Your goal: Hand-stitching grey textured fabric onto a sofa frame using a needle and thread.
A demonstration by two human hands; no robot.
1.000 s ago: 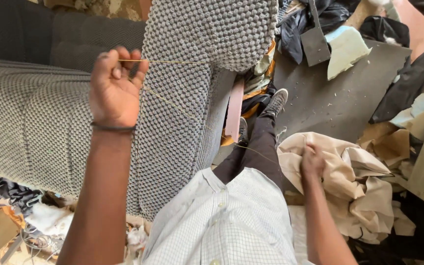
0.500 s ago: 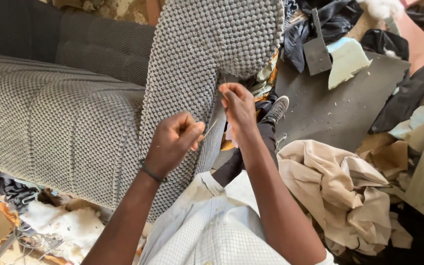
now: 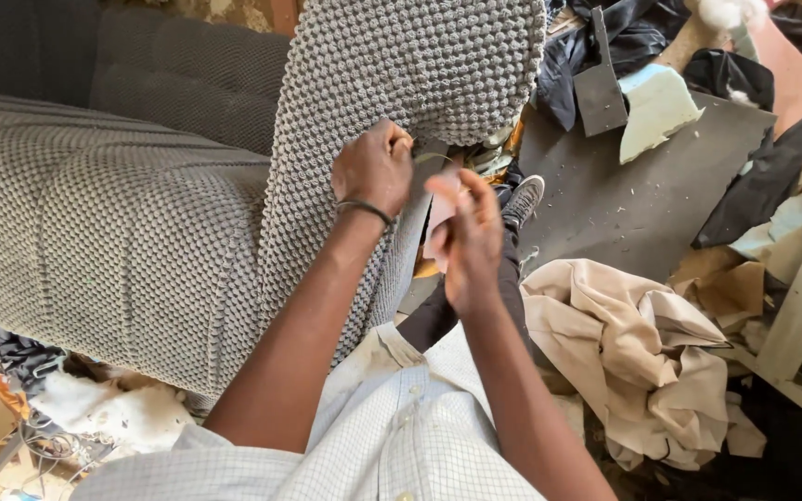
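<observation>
One grey knobbly-weave cushion cover (image 3: 392, 83) is pinched at its edge by the closed left hand (image 3: 375, 169). The right hand (image 3: 468, 239) is held just beside it, fingers (image 3: 475, 190) loosely apart, gripping nothing discernible. One beige cloth heap (image 3: 642, 353) and two foam offcuts are seen on the floor.

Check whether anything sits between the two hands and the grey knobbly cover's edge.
Nothing visible does. The left hand is closed on the grey cover at its edge; the right hand is beside it, fingers open, against the same edge.

Both hands (image 3: 420, 204) at sofa arm (image 3: 401, 83), crumpled cloth (image 3: 633, 353) right, on floor.
</observation>
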